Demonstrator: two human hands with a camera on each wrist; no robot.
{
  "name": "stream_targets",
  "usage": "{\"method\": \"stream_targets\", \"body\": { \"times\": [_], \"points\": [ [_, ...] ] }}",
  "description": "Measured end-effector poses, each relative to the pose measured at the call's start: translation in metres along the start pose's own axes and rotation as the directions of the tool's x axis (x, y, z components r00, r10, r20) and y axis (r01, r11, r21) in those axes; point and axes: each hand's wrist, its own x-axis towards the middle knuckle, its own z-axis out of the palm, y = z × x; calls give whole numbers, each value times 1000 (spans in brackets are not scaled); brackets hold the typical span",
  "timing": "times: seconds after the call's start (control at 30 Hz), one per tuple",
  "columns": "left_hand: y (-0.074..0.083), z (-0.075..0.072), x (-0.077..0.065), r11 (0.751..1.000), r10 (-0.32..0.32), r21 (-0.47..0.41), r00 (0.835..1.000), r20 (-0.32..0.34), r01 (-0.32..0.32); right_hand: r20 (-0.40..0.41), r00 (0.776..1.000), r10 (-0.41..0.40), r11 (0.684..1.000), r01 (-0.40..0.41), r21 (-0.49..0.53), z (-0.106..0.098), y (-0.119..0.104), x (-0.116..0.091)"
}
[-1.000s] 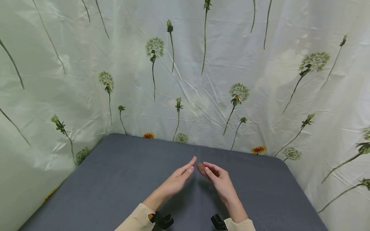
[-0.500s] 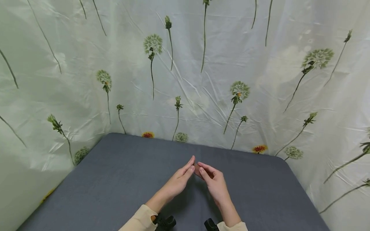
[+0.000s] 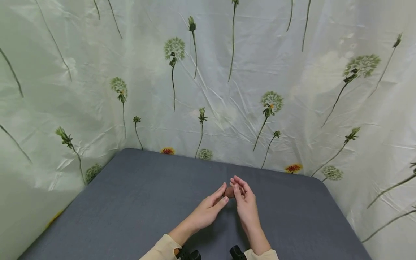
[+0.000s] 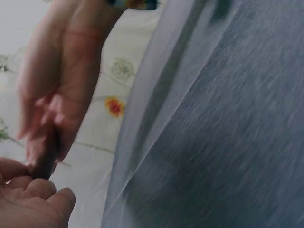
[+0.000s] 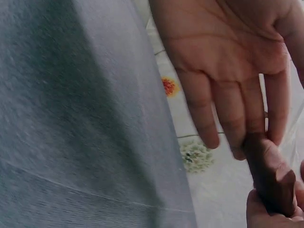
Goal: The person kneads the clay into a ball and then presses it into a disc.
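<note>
Left hand [image 3: 204, 213] pinches one end of brown oblong lump [image 3: 229, 193] between thumb and fingers; right hand [image 3: 247, 206] pinches other end, above dark-gray tabletop [image 3: 139, 206]. Dandelion-print sheet [image 3: 146, 72] behind.

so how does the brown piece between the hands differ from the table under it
Colour: the brown piece is dull reddish brown, the table blue-grey.
Size: the brown piece is small beside a hand; the table spreads across much of the lower head view.
Pose: the brown piece is held up between the left hand and right hand; the table lies flat below.
Shared: neither shows a printed pattern.
</note>
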Motion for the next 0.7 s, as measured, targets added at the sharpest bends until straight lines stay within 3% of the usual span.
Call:
{"method": "stream_targets", "body": {
  "times": [0.13, 0.23, 0.4, 0.53, 0.7],
  "points": [
    [2, 10, 0, 999, -5, 52, 1000, -20, 6, 38, 999, -24, 998, 26, -58, -2, 0, 3],
    [5, 12, 0, 995, 22, 95, 997, -71, -15, 92, 996, -22, 997, 29, -76, 1, 3, 3],
    [15, 5, 0, 986, 82, 155, 987, -136, -60, 218, 976, -24, 999, 18, 30, 14, 8, -1],
    [18, -2, 2, 994, 68, 91, 989, -128, -57, 210, 977, -41, 993, 16, 117, 19, 5, -5],
    [15, -4, 5, 999, 29, -15, 995, -95, -30, 152, 987, -52, 995, 39, 90, 23, 0, -11]
  ]
}}
